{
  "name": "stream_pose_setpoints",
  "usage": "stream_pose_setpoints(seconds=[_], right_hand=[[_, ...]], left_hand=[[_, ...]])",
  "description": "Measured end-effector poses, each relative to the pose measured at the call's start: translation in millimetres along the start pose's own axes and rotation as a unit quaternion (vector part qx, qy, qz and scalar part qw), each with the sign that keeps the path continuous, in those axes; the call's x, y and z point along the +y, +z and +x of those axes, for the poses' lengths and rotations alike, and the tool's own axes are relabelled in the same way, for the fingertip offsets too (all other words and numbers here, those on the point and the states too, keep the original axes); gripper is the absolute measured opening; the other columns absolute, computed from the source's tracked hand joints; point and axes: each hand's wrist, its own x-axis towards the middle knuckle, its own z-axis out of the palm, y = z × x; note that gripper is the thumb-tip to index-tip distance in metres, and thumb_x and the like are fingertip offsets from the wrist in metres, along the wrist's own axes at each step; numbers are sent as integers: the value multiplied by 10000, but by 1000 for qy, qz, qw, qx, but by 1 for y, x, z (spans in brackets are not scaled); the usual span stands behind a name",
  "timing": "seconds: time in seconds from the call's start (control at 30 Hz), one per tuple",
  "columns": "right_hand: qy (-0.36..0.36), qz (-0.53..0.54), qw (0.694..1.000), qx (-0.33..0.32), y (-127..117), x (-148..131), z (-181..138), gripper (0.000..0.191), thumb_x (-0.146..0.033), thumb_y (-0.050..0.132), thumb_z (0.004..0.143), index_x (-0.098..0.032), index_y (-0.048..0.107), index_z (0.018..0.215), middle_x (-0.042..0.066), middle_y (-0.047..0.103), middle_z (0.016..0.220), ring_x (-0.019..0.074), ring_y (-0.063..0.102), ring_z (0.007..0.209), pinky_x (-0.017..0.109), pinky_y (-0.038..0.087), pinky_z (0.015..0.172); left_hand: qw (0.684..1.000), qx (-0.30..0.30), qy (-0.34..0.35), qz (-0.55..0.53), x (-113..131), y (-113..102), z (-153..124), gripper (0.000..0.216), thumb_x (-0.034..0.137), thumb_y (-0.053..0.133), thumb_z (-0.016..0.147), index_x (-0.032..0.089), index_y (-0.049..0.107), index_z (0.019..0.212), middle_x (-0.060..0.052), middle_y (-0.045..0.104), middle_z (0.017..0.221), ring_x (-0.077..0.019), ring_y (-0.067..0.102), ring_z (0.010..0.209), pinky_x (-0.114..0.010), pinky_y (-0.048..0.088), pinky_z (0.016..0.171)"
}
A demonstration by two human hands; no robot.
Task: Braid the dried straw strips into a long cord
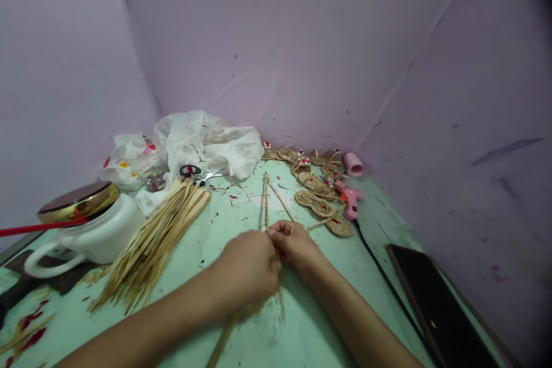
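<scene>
My left hand (pixel 250 267) and my right hand (pixel 295 241) meet at the middle of the pale green table (pixel 310 328), both closed on a braided straw cord (pixel 265 201). The braid runs away from my fingers toward the back wall, with a loose strand beside it. More loose straw ends trail out below my left hand toward the front edge. A thick bundle of straw strips (pixel 159 236) lies fanned out just left of my left hand.
A white jug with a gold lid (pixel 86 224) stands at the left. Scissors (pixel 196 172) and crumpled plastic bags (pixel 202 144) lie behind the bundle. Woven straw pieces (pixel 317 195), a pink glue gun (pixel 351 198) and a pink spool (pixel 354 164) sit back right. A dark board (pixel 435 299) lies right.
</scene>
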Motion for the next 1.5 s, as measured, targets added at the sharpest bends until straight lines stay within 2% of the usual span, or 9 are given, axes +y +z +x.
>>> stream_pose_setpoints(seconds=[0.1,0.27,0.43,0.6,0.77,0.97,1.2,1.4,1.5], right_hand=[[7,11,1000,-24,-1,0,0,108,-188,532,635,-149,464,561,-61,417,426,35,302,359,181,201,378],[-22,20,999,-32,-1,3,2,158,-260,565,634,-151,463,579,-56,442,445,37,314,359,186,199,380],[-56,-24,996,-59,-2,10,10,167,-295,557,660,-163,458,637,-34,490,431,75,409,388,192,258,407],[-160,-171,971,-41,-8,10,9,73,-184,498,692,-156,477,628,-11,520,539,81,426,492,191,302,469],[-250,-376,893,-4,-13,5,-3,123,-165,435,744,-162,555,720,24,594,652,107,484,595,203,304,531],[-186,-486,851,71,-9,-6,-13,161,-209,471,714,-171,624,680,80,639,685,148,527,617,236,257,509],[-42,-423,903,67,-1,-11,-17,138,-206,520,643,-167,648,607,63,625,585,131,505,512,219,243,446],[-116,-466,873,89,15,-10,-30,186,-193,478,662,-164,658,624,65,647,614,119,503,514,225,234,460],[-120,-450,884,32,6,-11,-28,154,-210,511,646,-160,651,606,46,630,573,109,491,497,216,250,454]], left_hand=[[996,81,11,39,-4,-26,18,164,257,514,609,148,522,486,14,429,431,-88,396,422,-221,240,444],[965,-88,-107,-221,-18,-23,37,158,216,540,557,103,593,654,-6,538,497,-63,395,332,-190,239,331],[928,-150,-128,-316,-25,-10,42,93,164,577,492,99,540,547,-20,549,487,-56,433,342,-159,292,308],[957,-93,-131,-242,-24,-13,42,157,195,538,554,128,470,429,24,414,324,-56,340,262,-166,212,269],[982,-46,-111,-148,-17,-12,38,187,144,478,551,149,413,375,50,327,269,-45,235,230,-188,120,284],[986,-34,-75,-144,-23,-2,41,143,108,440,515,155,400,386,57,322,287,-38,224,268,-201,105,324],[985,-8,-109,-136,-23,1,40,140,148,449,520,157,415,385,49,304,267,-54,238,254,-204,134,312],[974,-51,-106,-195,-28,-6,43,83,190,501,500,130,502,443,24,404,335,-60,295,276,-194,132,292],[971,-69,-81,-214,-30,-10,44,58,160,515,468,134,481,429,41,381,323,-42,273,278,-184,117,297]])
